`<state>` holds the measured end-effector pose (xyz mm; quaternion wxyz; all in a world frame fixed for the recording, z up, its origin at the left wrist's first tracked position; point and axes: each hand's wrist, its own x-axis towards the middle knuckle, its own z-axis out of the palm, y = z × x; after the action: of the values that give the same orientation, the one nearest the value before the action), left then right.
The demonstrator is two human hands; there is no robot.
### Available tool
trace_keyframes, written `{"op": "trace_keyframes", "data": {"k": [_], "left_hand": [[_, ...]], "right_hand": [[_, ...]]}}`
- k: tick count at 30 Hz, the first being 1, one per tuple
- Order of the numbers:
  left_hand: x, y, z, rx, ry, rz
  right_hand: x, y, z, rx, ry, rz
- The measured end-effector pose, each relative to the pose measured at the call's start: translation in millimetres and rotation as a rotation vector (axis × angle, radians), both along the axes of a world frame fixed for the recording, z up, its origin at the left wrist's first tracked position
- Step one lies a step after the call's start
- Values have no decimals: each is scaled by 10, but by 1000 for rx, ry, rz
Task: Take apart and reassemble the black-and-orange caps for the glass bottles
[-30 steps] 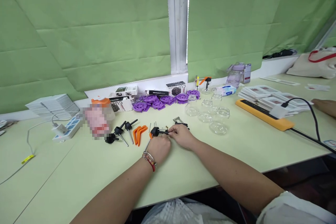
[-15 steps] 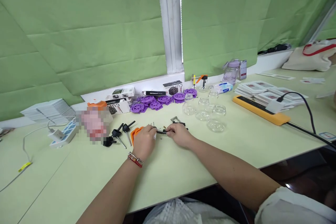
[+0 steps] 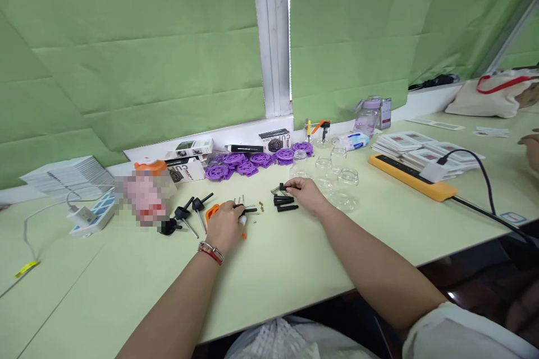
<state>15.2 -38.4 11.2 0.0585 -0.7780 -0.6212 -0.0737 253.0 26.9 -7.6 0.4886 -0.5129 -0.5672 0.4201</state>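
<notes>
Work in hand appears to be the fitting together of small parts, at the stage of fetching the next piece. The left hand (image 3: 225, 225) rests on the table (image 3: 295, 261), closed in a loose fist around a black-and-orange part (image 3: 241, 217). Only the part's tip shows past the knuckles, so its shape cannot be made out in full. The right hand (image 3: 308, 194) is stretched forward and apart from the left. Its fingers are curled narrow, with the tips at a small black piece (image 3: 283, 186) lying just beside a metal spring (image 3: 275, 189). Whether the piece is actually pinched or merely touched cannot be told. Two black rods (image 3: 285, 203) lie on the table directly under that hand's thumb side. Between the hands are some thin metal pins (image 3: 240, 200) and a few tiny brown bits (image 3: 261, 206). Glass jars (image 3: 347, 178) stand just beyond the right hand, and black-handled pins (image 3: 188, 213) lie to the left of the left hand. In my judgement, the next move calls for a fine fingertip pinch on the small piece without disturbing the spring or rods. The left hand should keep its part steady and turned to receive it.
</notes>
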Motion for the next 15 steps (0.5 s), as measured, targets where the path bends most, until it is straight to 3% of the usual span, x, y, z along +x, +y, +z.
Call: {"op": "trace_keyframes", "data": {"k": [5,9,12,15], "left_hand": [[14,-80,59,25,-9,61],[142,-125,96,155,-171,-48],[390,-84,99,30,-578,-168],[694,68,76,-269,-1161,22]], "right_hand": [[57,31,-22,-54,-30,13],[31,14,-34,-98,36,56],[-10,-43,-2,-66,82,120],[-40,-102,38,10,74,178]]}}
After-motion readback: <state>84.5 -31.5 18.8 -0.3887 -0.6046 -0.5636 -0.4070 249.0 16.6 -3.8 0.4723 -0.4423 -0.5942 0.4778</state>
